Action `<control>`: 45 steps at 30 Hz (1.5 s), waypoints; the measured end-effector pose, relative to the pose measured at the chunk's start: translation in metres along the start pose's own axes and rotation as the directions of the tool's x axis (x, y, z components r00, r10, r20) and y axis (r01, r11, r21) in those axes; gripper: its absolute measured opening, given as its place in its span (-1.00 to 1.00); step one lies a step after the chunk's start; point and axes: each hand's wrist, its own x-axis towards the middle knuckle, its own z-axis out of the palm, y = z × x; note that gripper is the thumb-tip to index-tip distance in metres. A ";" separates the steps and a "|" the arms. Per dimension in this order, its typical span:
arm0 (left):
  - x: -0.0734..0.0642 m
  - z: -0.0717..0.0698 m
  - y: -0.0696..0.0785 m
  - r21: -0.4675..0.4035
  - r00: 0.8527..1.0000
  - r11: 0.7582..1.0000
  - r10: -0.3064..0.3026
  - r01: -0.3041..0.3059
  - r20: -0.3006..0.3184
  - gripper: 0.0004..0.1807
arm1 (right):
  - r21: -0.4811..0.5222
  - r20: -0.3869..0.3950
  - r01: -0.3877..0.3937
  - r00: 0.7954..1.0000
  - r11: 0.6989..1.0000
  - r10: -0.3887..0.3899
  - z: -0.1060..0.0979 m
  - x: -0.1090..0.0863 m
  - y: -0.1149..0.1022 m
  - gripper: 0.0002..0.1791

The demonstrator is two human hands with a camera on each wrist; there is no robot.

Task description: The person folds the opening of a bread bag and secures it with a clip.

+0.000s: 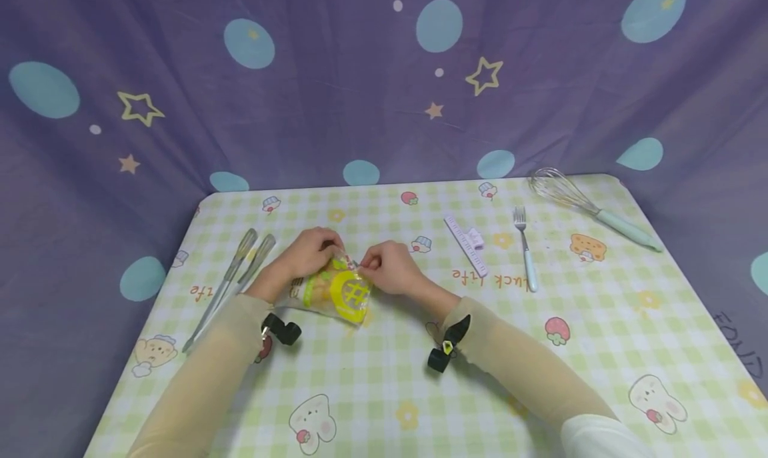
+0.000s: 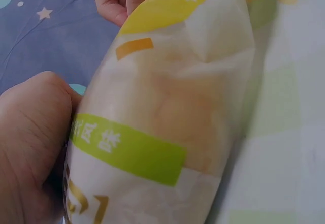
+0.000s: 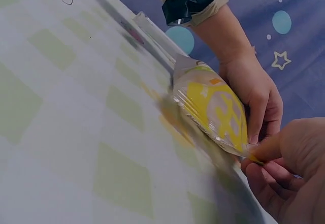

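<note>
A clear plastic food bag with yellow and green print lies tilted on the table in the head view, pale round pieces showing through it. My left hand pinches its far edge between thumb and fingers. Close beside it, my right hand pinches the bag's right corner. The right wrist view shows thumb and forefinger of the right hand on the yellow corner, with the left hand just behind. In the left wrist view the bag covers most of the left fingers.
Long grey tongs lie left of the bag, partly behind the left forearm. To the right are a lilac clip with ruler-like marks, a fork with a pale blue handle, and a whisk. A purple curtain hangs behind the table.
</note>
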 end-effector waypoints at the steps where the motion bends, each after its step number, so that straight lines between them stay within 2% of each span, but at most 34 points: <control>1: 0.000 0.000 0.000 -0.002 1.000 1.000 -0.005 0.005 -0.012 -0.83 | 0.003 -0.003 -0.002 1.000 1.000 0.002 0.000 0.000 0.000 -0.88; 7: -0.001 0.001 -0.002 0.017 0.998 1.000 0.002 -0.001 -0.064 -0.84 | 0.009 -0.004 -0.017 1.000 1.000 0.017 0.000 -0.002 0.002 -0.88; 15: -0.001 0.002 0.000 0.034 0.996 0.999 0.018 -0.015 -0.091 -0.85 | -0.002 -0.006 -0.018 1.000 1.000 0.018 0.000 -0.005 0.002 -0.91; 22: -0.004 0.003 0.003 0.072 0.995 0.997 -0.021 0.028 -0.093 -0.81 | -0.007 0.000 0.005 1.000 1.000 -0.005 -0.003 -0.010 0.005 -0.90; 27: -0.004 0.002 0.006 0.099 0.995 0.994 -0.036 0.046 -0.095 -0.80 | -0.003 0.019 0.020 1.000 1.000 -0.020 -0.013 -0.013 0.007 -0.85; 31: -0.004 0.003 0.005 0.080 0.995 0.996 -0.035 0.043 -0.096 -0.80 | -0.052 0.010 0.051 0.999 0.997 -0.051 -0.032 -0.017 0.009 -0.79; 35: -0.004 0.004 0.003 0.052 0.993 0.998 -0.039 0.045 -0.109 -0.80 | -0.101 -0.037 0.077 0.996 0.992 -0.081 -0.059 -0.018 0.015 -0.77; 39: -0.005 0.004 0.003 0.039 0.991 0.998 -0.045 0.051 -0.128 -0.81 | -0.157 -0.089 0.072 0.992 0.985 -0.087 -0.094 -0.018 0.021 -0.77; 45: -0.005 0.005 0.002 0.040 0.987 0.998 -0.048 0.055 -0.156 -0.82 | -0.267 -0.126 0.042 0.989 0.963 -0.078 -0.144 -0.022 0.030 -0.78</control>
